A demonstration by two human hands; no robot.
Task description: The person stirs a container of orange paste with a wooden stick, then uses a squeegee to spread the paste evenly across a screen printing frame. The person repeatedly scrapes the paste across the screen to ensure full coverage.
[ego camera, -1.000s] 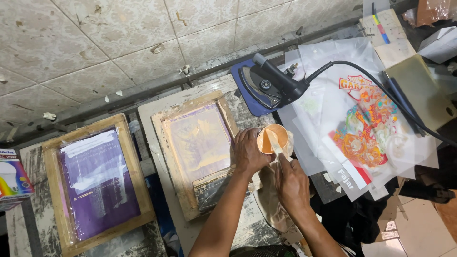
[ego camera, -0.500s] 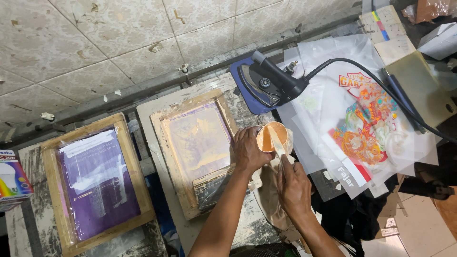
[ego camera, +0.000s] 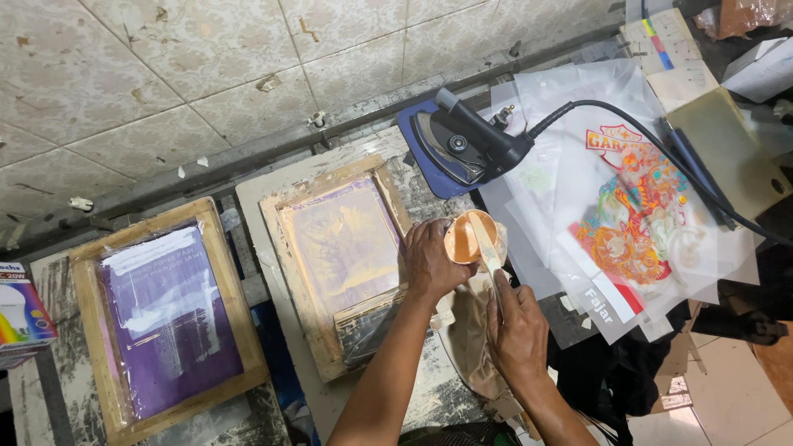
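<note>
My left hand (ego camera: 431,261) grips a small round cup of orange paint (ego camera: 470,237) beside the right rail of a wooden printing screen frame (ego camera: 340,256). My right hand (ego camera: 518,327) holds a flat pale stick (ego camera: 487,245) whose tip dips into the cup. Both hands hover over a stained brown cloth (ego camera: 467,332) on the worktable.
A second wooden screen frame (ego camera: 162,318) with purple mesh lies at the left. A black clothes iron (ego camera: 467,147) sits on a blue pad behind the cup, its cord running right. Clear film sheets with a colourful print (ego camera: 636,223) lie at the right. A small box (ego camera: 23,312) is at the far left.
The stick in my right hand has shifted slightly inside the cup. The left hand and cup stay in place.
</note>
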